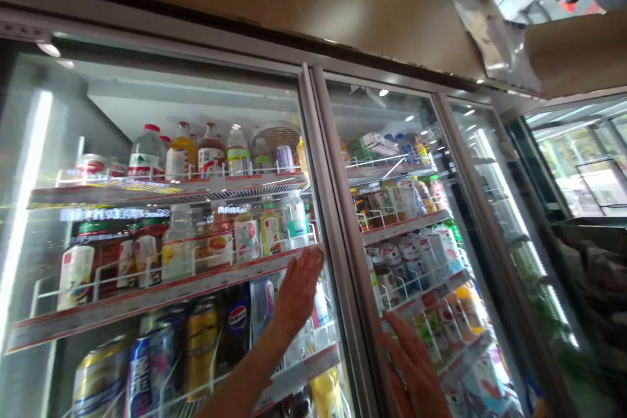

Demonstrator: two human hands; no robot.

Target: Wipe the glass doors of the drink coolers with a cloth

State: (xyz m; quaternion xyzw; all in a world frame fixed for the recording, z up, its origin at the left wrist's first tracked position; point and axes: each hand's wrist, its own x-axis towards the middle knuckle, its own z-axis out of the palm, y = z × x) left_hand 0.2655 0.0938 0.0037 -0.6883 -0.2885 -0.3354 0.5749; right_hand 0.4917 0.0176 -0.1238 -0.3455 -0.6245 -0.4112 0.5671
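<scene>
I stand before a drinks fridge with glass doors. My left hand point(300, 289) lies flat and open on the glass of the left door point(161, 241), near its right edge, fingers stretched upward. My right hand point(415, 371) is spread open against the glass of the middle door point(406, 235), low down. Neither hand holds anything. Behind the left door, shelves carry bottles point(189, 151) on top, more bottles in the middle and cans point(200, 347) below.
A metal frame post point(337, 241) separates the two doors. A third door point(494, 222) stands further right. A box or shelf unit point(582, 241) sits at the far right. A brown panel point(294, 0) runs above the fridge.
</scene>
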